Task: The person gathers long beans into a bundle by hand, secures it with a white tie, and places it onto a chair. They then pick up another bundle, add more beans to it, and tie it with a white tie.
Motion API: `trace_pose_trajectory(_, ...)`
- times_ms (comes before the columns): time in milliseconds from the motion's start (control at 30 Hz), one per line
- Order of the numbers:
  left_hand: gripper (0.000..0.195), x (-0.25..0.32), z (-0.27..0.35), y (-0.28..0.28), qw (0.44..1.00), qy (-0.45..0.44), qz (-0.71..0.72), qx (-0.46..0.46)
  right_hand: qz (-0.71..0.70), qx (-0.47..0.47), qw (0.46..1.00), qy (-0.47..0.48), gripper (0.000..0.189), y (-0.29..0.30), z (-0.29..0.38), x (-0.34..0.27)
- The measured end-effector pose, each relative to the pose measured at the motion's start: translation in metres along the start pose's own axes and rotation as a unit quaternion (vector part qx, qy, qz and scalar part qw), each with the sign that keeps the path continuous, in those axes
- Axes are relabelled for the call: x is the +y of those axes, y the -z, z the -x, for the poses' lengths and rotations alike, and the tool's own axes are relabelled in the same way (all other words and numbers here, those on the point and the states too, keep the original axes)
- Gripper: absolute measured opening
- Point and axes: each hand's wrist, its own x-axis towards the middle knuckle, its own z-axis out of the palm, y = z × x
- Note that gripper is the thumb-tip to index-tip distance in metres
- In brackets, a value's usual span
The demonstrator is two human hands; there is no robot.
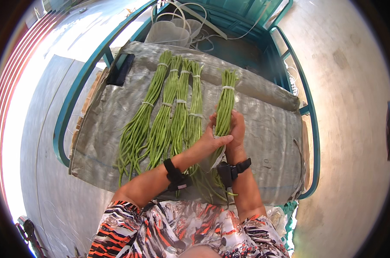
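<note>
A bundle of green yardlong beans (226, 100), tied near its top with a white band, is held between my two hands. My left hand (212, 137) lies across its lower part, the thumb by a white strip around the stems. Behind and to the right of the stems, my right hand (237, 132) cups the bundle. Several more bean bundles (182, 111) lie side by side to the left, each with white ties. All rest on a grey woven plastic sheet (262, 135). The held bundle's lower ends hang loose, partly hidden by my wrists.
A dark smartphone (121, 69) lies at the sheet's upper left corner. Teal metal rails (85, 69) flank the sheet on both sides. Beyond it, in the teal cart bed (243, 51), are bunches of white strapping (169, 32) and a pale bar (204, 19).
</note>
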Motion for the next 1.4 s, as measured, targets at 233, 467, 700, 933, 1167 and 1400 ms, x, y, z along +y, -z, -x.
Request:
trace_pose_trajectory(233, 0.045, 0.031, 0.010, 0.006, 0.971, 0.155, -0.085, -0.159, 0.036, -0.016, 0.985, -0.166, 0.065, 0.012, -0.018, -0.034)
trace_pose_trajectory(467, 0.044, 0.032, 0.017, -0.004, 0.955, 0.103, -0.231, -0.156, -0.066, 0.024, 0.981, -0.180, 0.034, 0.016, -0.033, -0.041)
trace_pose_trajectory(700, 0.041, 0.023, 0.021, 0.009, 0.980, 0.106, 0.161, -0.044, -0.063, 0.033, 0.994, -0.082, 0.021, 0.002, -0.024, -0.041)
trace_pose_trajectory(933, 0.029, 0.017, 0.023, 0.015, 0.981, 0.131, 0.146, 0.008, -0.030, 0.048, 0.994, -0.093, 0.020, 0.002, -0.018, -0.035)
trace_pose_trajectory(1167, 0.020, 0.023, 0.024, 0.024, 0.969, 0.217, 0.119, -0.011, 0.025, 0.057, 0.995, -0.077, 0.020, 0.005, -0.016, -0.033)
trace_pose_trajectory(1400, 0.019, 0.020, 0.023, 0.039, 0.953, 0.272, 0.084, -0.106, 0.048, 0.069, 0.993, -0.081, 0.022, -0.002, -0.013, -0.032)
